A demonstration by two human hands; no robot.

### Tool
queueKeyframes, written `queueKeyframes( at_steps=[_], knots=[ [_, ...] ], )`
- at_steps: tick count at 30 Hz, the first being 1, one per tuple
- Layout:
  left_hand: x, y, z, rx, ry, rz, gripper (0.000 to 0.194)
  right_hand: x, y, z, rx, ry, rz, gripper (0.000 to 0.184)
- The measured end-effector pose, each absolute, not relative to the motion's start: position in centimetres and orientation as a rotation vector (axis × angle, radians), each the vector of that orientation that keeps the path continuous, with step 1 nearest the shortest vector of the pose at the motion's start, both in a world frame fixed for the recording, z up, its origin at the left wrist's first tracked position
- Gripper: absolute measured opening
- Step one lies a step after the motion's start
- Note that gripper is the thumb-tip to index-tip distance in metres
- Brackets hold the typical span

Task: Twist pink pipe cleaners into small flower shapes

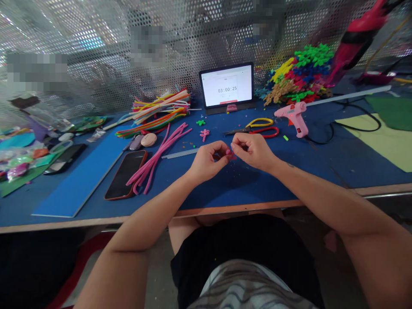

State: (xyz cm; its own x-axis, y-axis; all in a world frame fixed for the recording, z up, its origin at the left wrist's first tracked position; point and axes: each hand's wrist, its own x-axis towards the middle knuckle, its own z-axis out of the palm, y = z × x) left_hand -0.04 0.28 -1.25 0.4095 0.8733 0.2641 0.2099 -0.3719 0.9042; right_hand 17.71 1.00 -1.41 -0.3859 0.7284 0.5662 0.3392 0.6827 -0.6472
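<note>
Surface: a blue-topped table (225, 189) with a pale wooden front edge runs across the view, with a perforated metal screen (96, 56) standing behind it.

Sheets: a blue foam sheet (77, 171) lies to the left, and a pale green sheet (380, 141) and a dark green sheet (392, 109) lie to the right.

Devices: a tablet (227, 84) stands at the back showing a timer, with a phone (125, 174) lying left of the hands.

Craft supplies: a heap of foam flowers (299, 77) sits back right, a bundle of multicoloured pipe cleaners (161, 109) sits back left, and loose pink pipe cleaners (154, 154) lie on the phone's right edge.

Tools: a pink glue gun (291, 118) and yellow-and-red-handled scissors (254, 128) lie ahead of the hands, apart from them.

Risk: the tiny piece could slip from the fingertips and vanish among the scattered specks, since both hands crowd it and hide it from view.

Arms: both forearms reach forward from the table's edge and angle inward, wrists raised, elbows wide.

Hands: the left hand (206, 161) and right hand (252, 150) are curled and close together, fingertips meeting in a pinch on one small pink piece (229, 152).

Pink piece: it sits between the fingertips, above the table, mostly hidden; its exact shape cannot be made out.
</note>
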Motion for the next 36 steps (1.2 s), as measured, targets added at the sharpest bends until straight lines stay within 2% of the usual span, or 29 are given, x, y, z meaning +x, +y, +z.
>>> queueKeyframes(
  at_steps=[8, 15, 21, 27, 29, 33, 36],
  knots=[
    [0.1, 0.3, -1.6, 1.671, 0.908, 0.998, 0.03, 18.0, 1.2, -1.3, -0.819, -2.057, 0.54, 0.022],
    [-0.1, 0.8, -1.7, 1.567, 0.94, 1.023, 0.026, 18.3, 1.7, -1.1, -0.803, -2.117, 0.502, 0.017],
    [0.2, 0.6, -1.7, 1.5, 0.977, 1.05, 0.018, 18.0, 1.5, -1.1, -0.78, -2.122, 0.603, 0.017],
    [0.4, 0.0, -1.3, 1.792, 1.054, 1.175, 0.013, 17.4, 0.9, -1.4, -0.875, -1.985, 0.641, 0.017],
    [0.3, 0.0, -1.4, 1.826, 1.07, 1.172, 0.014, 17.5, 1.2, -1.4, -0.892, -1.961, 0.738, 0.018],
    [0.0, 0.3, -1.5, 1.592, 0.954, 1.056, 0.021, 18.2, 2.3, -1.2, -0.764, -1.881, 1.259, 0.021],
    [-0.1, 0.4, -1.4, 1.454, 0.853, 1.002, 0.024, 18.5, 2.8, -1.3, -0.584, -1.75, 1.46, 0.021]
  ],
)
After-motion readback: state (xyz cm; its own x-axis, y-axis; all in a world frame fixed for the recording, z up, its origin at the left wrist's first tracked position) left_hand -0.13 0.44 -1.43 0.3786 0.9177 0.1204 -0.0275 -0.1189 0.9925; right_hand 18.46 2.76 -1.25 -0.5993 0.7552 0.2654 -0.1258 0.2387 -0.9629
